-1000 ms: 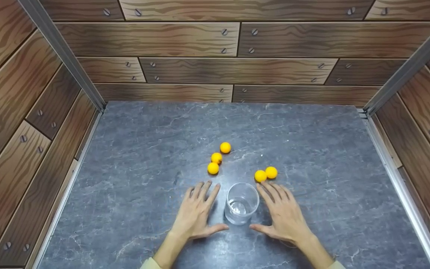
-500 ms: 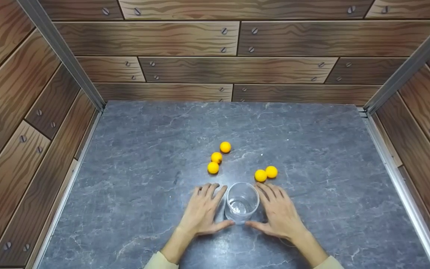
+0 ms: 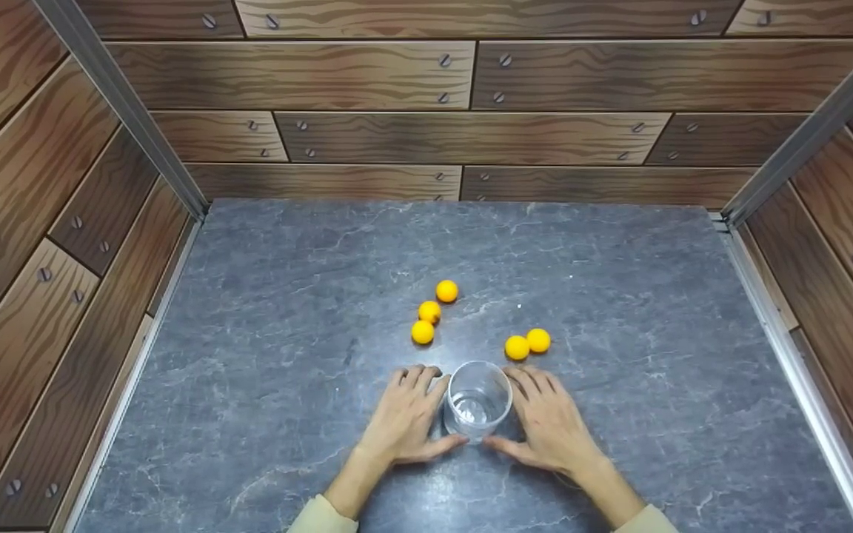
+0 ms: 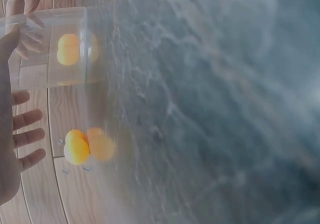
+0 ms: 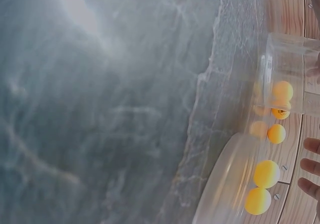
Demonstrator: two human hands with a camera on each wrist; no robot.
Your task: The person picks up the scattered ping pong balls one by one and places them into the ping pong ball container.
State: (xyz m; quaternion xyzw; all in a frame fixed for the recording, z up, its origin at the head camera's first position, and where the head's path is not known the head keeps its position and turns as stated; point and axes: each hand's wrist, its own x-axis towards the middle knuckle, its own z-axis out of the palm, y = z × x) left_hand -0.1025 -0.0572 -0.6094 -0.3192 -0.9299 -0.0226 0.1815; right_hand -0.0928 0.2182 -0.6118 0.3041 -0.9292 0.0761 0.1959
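A clear drinking glass (image 3: pixel 477 403) stands upright on the grey marbled table, with no ball inside. My left hand (image 3: pixel 406 418) holds its left side, thumb at the near side and index finger along the wall. On the opposite side my right hand (image 3: pixel 546 422) holds it in the same way, the two thumbs nearly meeting in front. The other fingers of my left hand (image 4: pixel 17 139) extend past the glass in the left wrist view. Beyond it lie orange table tennis balls: three in a slanting row (image 3: pixel 429 312) at left, and a touching pair (image 3: pixel 517 347) by my right fingertips.
Wood-print panels (image 3: pixel 375 137) rise behind the table (image 3: pixel 286 296) and along both sides. Metal rails (image 3: pixel 797 370) edge the table at left and right.
Both hands have closed in from the sides onto the glass, and their thumbs have come closer together. The glass has shifted very slightly left; the balls stay where they were.
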